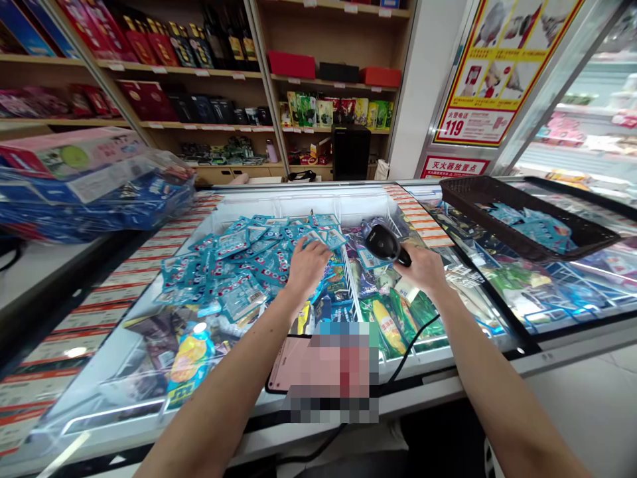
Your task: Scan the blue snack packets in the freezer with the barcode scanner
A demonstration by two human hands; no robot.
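My right hand (pixel 425 269) is closed around the handle of a black barcode scanner (pixel 382 243), its head pointing left. My left hand (pixel 311 265) is at the right side of a heap of small blue snack packets (pixel 243 255), fingers bent over a blue packet (pixel 334 238) at their tips. The fingertips are partly hidden by the back of the hand. Under the scanner lies a single blue packet (pixel 372 259), apart from the heap. The packets rest on top of a glass-lidded chest freezer (pixel 119 372).
A phone (pixel 293 365), partly blurred out, lies at the freezer's front edge, near the scanner's black cable (pixel 412 345). Boxes in plastic wrap (pixel 99 192) stand at left. A dark basket (pixel 587 242) at right holds more blue packets. Stocked shelves (pixel 199 66) stand behind.
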